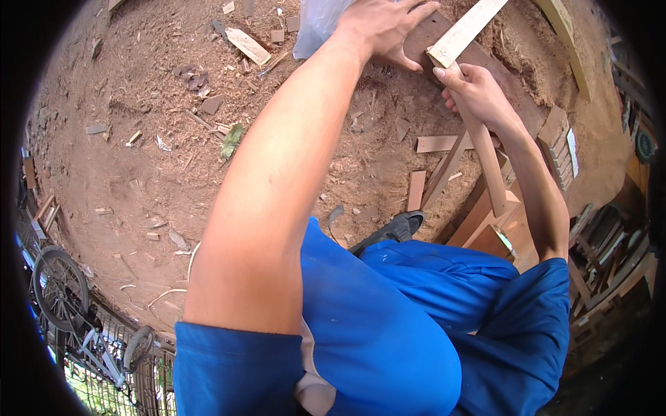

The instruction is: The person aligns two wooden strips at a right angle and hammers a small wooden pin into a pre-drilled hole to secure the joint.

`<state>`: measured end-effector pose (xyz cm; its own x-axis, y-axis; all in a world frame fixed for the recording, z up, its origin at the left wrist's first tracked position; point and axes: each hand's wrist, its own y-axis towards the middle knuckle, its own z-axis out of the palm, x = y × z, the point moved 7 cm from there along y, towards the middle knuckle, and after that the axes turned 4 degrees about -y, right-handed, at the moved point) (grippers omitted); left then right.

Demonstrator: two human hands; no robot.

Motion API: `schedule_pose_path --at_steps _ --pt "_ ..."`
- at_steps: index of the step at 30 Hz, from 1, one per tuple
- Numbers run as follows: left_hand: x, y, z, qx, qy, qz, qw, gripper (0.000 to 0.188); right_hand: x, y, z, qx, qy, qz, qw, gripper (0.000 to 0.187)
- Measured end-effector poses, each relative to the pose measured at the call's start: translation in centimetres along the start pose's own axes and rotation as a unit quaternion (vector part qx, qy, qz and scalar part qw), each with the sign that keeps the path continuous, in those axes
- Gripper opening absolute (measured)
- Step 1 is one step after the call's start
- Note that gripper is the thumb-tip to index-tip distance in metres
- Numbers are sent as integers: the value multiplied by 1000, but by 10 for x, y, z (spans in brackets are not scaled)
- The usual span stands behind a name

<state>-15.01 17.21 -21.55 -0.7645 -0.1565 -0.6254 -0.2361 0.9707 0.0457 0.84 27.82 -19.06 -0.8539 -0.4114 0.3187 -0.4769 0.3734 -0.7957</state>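
Pale wooden strip (465, 31) sat gripped in the right hand (475, 90); left hand (385, 28), fingers spread flat, steadied the dark board (427, 38) firmly.

The left arm is stretching out nearly straight, bare from a blue sleeve, and its left hand (386, 28) is pressing palm down, fingers (409, 64) spreading flat over the dark board (479, 59). The right arm is bending at the elbow beside that board, and its right hand (475, 93) is curling closed around a pale wooden strip (463, 31) lying across the board.
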Motion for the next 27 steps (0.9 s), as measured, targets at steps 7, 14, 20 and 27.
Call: schedule_pose_path --at_steps 7,14,20,27 --pt "0 0 7 -3 49 -4 999 134 -8 -11 33 6 416 40 908 56" --pt "-6 4 6 -37 78 -7 996 126 -11 2 24 16 267 5 963 74" --pt "-17 9 4 -38 80 6 996 119 -5 11 -17 45 39 -51 997 70" --pt "-18 7 2 -46 91 23 995 119 -3 -3 -21 -91 13 -84 992 64"
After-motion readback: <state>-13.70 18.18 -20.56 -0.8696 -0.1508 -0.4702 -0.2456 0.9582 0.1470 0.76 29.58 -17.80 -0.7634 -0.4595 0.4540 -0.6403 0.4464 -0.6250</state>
